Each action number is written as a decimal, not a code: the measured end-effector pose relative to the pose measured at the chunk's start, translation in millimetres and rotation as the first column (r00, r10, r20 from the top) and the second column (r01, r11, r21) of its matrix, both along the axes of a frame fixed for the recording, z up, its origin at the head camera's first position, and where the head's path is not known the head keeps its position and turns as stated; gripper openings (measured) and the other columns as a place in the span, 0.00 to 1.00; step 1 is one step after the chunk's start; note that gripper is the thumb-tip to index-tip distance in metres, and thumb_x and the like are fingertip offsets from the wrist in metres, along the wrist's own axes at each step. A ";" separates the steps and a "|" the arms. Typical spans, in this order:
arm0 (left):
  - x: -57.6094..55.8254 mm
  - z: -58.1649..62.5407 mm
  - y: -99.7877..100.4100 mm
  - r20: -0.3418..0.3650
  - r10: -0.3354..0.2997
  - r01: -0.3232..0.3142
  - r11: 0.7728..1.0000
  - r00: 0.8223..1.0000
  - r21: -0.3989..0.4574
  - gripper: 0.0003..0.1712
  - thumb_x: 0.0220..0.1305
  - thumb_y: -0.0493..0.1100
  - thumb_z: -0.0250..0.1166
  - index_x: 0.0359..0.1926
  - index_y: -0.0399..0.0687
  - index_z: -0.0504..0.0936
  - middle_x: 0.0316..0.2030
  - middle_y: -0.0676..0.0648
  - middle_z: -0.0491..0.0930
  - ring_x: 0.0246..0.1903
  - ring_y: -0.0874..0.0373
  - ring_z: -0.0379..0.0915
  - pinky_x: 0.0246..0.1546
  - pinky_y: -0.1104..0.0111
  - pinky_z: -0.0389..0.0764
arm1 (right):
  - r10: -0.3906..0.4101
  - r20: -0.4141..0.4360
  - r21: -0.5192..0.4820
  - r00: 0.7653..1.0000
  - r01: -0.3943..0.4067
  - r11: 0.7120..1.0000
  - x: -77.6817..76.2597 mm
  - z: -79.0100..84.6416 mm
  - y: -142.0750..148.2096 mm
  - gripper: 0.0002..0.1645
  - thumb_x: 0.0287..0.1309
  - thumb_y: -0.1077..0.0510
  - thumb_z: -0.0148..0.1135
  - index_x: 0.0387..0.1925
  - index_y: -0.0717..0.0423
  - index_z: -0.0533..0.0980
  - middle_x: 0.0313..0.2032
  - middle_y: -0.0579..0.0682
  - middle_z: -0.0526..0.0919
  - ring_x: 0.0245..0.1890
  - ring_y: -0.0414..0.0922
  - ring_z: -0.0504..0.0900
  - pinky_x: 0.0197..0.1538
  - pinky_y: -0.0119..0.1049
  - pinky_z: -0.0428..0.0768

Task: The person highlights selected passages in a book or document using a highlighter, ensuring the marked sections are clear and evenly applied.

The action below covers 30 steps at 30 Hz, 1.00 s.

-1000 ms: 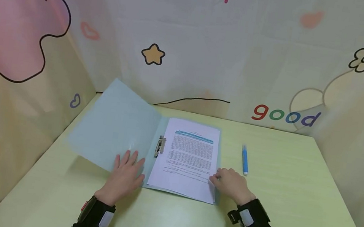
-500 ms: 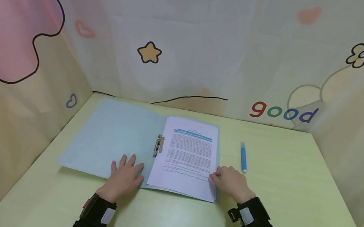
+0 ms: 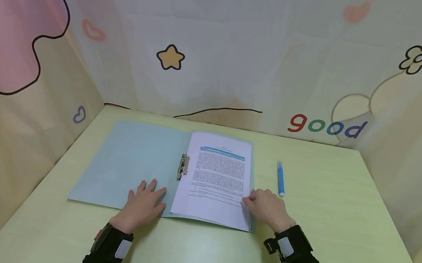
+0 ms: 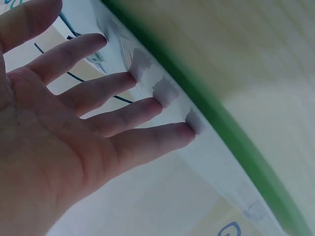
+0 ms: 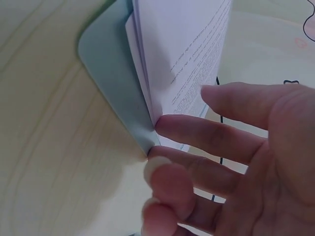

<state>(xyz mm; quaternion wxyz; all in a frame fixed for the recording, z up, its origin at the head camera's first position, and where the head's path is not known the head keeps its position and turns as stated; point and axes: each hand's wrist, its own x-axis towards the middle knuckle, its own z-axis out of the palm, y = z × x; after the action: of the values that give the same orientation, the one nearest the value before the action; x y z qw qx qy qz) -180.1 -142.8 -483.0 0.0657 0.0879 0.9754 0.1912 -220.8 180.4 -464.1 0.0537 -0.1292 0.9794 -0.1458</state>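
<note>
A light blue clip folder (image 3: 123, 155) lies open on the table, its cover spread out to the left. On its right half is a stack of printed paper (image 3: 201, 208), beside a metal clip (image 3: 182, 167) at the spine. My left hand (image 3: 140, 207) rests with spread fingers on the lower part of the cover; the left wrist view shows its fingertips (image 4: 189, 132) touching the glossy surface. My right hand (image 3: 268, 208) is at the paper's lower right edge. In the right wrist view its index finger (image 5: 206, 135) touches the sheet edges, while the thumb (image 5: 241, 101) stands apart.
A blue marker (image 3: 280, 179) lies on the pale yellow-green table (image 3: 327, 218), just beyond my right hand. Behind the table hangs a printed cloth (image 3: 224, 62) with a star, a flower and the word "good"; cloth also lines both sides.
The folder's cover has come down from a raised, tilted position to lie flat on the table. My hands stay in nearly the same places. The head view has shifted slightly.
</note>
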 end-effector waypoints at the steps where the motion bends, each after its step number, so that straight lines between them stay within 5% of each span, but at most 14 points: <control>1: 0.5 0.3 -0.1 -0.007 -0.002 0.002 1.000 1.000 -0.006 0.26 0.63 0.46 0.55 0.60 0.40 0.72 0.66 0.28 0.59 0.64 0.28 0.45 0.55 0.27 0.52 | -0.002 -0.005 0.000 1.000 0.002 1.000 -0.1 -0.4 0.1 0.17 0.56 0.52 0.60 0.35 0.63 0.84 0.17 0.49 0.73 0.14 0.41 0.67 0.15 0.30 0.54; 12: 3.7 14.3 -1.3 -0.197 -0.049 0.042 0.998 0.979 -0.035 0.23 0.61 0.44 0.58 0.54 0.35 0.75 0.62 0.25 0.64 0.59 0.30 0.56 0.55 0.36 0.64 | -0.073 -0.083 -0.082 0.994 0.066 0.994 -5.4 0.4 11.6 0.18 0.59 0.52 0.56 0.41 0.62 0.82 0.31 0.58 0.85 0.10 0.41 0.66 0.12 0.31 0.55; 17: 1.6 21.8 -3.1 -0.204 -0.031 0.027 0.999 0.979 -0.023 0.23 0.61 0.44 0.58 0.54 0.34 0.76 0.61 0.25 0.65 0.57 0.31 0.58 0.53 0.38 0.66 | -0.140 -0.158 -0.085 0.978 0.127 0.988 -13.7 3.0 30.0 0.23 0.58 0.53 0.56 0.48 0.67 0.77 0.44 0.67 0.82 0.28 0.54 0.78 0.19 0.42 0.76; 21: -0.8 24.8 -3.6 -0.194 -0.017 0.016 1.000 0.981 -0.004 0.23 0.61 0.45 0.58 0.54 0.35 0.75 0.61 0.26 0.65 0.57 0.32 0.58 0.52 0.39 0.67 | -0.195 -0.212 -0.042 0.958 0.191 0.981 -22.0 2.2 47.5 0.24 0.56 0.54 0.57 0.43 0.74 0.72 0.35 0.71 0.74 0.32 0.62 0.73 0.23 0.52 0.77; 30: -8.1 23.2 8.3 -0.211 -0.025 0.028 1.000 0.977 0.013 0.23 0.61 0.45 0.57 0.53 0.36 0.76 0.60 0.31 0.68 0.57 0.35 0.59 0.52 0.41 0.69 | -0.285 -0.100 0.057 0.953 0.291 0.955 -40.4 -4.6 67.6 0.23 0.58 0.52 0.55 0.24 0.71 0.66 0.21 0.64 0.70 0.22 0.60 0.72 0.22 0.53 0.72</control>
<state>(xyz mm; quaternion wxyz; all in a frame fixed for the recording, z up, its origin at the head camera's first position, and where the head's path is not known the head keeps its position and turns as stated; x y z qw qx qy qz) -188.2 -134.5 -459.8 -0.0363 0.1213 0.9741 0.1874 -261.1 248.0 -468.7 -0.0082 0.0105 0.9937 -0.1112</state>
